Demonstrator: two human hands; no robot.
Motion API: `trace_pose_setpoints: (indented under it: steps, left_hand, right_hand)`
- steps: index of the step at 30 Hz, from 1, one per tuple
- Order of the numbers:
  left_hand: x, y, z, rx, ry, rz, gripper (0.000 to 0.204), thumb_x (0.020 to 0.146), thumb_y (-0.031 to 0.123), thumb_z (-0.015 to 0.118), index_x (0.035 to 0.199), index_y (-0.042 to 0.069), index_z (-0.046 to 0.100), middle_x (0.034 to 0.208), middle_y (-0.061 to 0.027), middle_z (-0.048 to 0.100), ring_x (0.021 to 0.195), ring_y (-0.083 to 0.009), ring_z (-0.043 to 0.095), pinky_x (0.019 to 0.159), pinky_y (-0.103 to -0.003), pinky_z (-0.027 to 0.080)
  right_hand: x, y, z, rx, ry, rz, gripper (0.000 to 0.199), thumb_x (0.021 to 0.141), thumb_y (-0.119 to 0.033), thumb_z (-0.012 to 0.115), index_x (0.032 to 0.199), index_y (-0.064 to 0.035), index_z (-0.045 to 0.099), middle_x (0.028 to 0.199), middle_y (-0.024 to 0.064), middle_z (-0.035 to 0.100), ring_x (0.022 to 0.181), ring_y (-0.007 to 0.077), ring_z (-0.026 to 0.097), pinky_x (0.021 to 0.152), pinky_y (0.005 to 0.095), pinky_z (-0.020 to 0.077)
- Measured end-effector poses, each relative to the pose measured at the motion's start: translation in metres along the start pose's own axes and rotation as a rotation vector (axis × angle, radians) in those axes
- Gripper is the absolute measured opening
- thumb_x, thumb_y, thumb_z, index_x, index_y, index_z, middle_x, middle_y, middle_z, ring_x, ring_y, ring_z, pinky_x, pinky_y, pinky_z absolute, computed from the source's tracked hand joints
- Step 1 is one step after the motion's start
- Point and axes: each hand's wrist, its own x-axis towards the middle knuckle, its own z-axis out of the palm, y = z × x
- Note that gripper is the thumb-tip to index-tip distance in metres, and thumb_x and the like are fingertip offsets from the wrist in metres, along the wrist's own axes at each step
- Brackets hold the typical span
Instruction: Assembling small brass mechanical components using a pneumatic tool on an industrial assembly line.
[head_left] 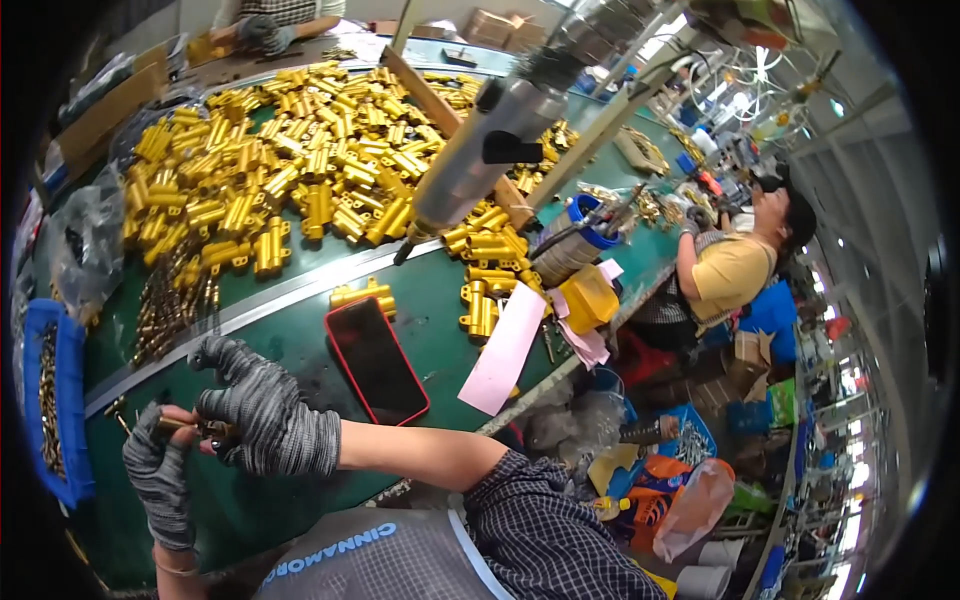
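Observation:
My gloved left hand, in grey knit with bare fingertips, is closed around a small brass-coloured cylindrical part at the lower left. Right beside it, my right hand, gloved alike, has its thumb and fingers bent in a grip at the part's other end. What exactly lies in the right fingers is partly hidden and too small to name. Beyond the hands is a heap of slim brass-coloured pieces on the green tabletop. A dark-screened phone in a red case lies right of my right hand.
A large pile of gold-coloured metal housings covers the far table. A grey power screwdriver hangs above it. A blue bin of small parts stands left. Pink paper lies right; co-workers sit across and at right.

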Motion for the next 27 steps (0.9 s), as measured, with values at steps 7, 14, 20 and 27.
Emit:
trace_pose_setpoints:
  steps: [7,14,20,27]
  left_hand:
    - [-0.007,-0.002,0.005,0.129,0.071,0.254,0.006,0.079,0.004,0.059,0.084,0.002,0.056,0.079,-0.0053,0.055,0.073,-0.0123,0.052,0.067,-0.024,0.041]
    - [0.008,0.016,0.008,0.515,0.011,0.439,0.008,0.074,0.011,0.063,0.077,0.005,0.059,0.069,-0.0055,0.056,0.068,-0.0195,0.053,0.063,-0.030,0.042]
    - [0.001,0.018,-0.005,0.721,0.014,0.392,0.010,0.070,0.016,0.067,0.077,0.011,0.062,0.070,-0.0051,0.058,0.068,-0.0226,0.054,0.063,-0.032,0.043]
    - [0.002,0.010,-0.005,0.773,0.019,0.407,0.013,0.068,0.020,0.068,0.077,0.012,0.063,0.070,-0.0039,0.058,0.068,-0.0217,0.054,0.063,-0.032,0.044]
  right_hand:
    - [-0.005,0.001,0.020,-0.101,0.081,-0.115,0.031,0.054,-0.017,0.069,0.081,-0.0071,0.059,0.107,0.0153,0.050,0.099,0.0325,0.048,0.081,0.0391,0.0426]
    - [-0.012,0.013,0.008,0.285,-0.041,0.251,0.026,0.059,-0.013,0.071,0.081,-0.0048,0.059,0.099,0.0151,0.051,0.097,0.0319,0.049,0.080,0.0367,0.0441]
    - [-0.003,0.003,0.002,-0.056,-0.145,-0.030,0.035,0.059,-0.019,0.075,0.087,-0.0053,0.061,0.101,0.0145,0.049,0.094,0.0277,0.051,0.077,0.0346,0.0448]
    - [-0.005,0.003,-0.011,-0.069,-0.202,0.115,0.038,0.056,-0.022,0.078,0.086,-0.0044,0.063,0.104,0.0135,0.046,0.096,0.0255,0.047,0.084,0.0327,0.0390]
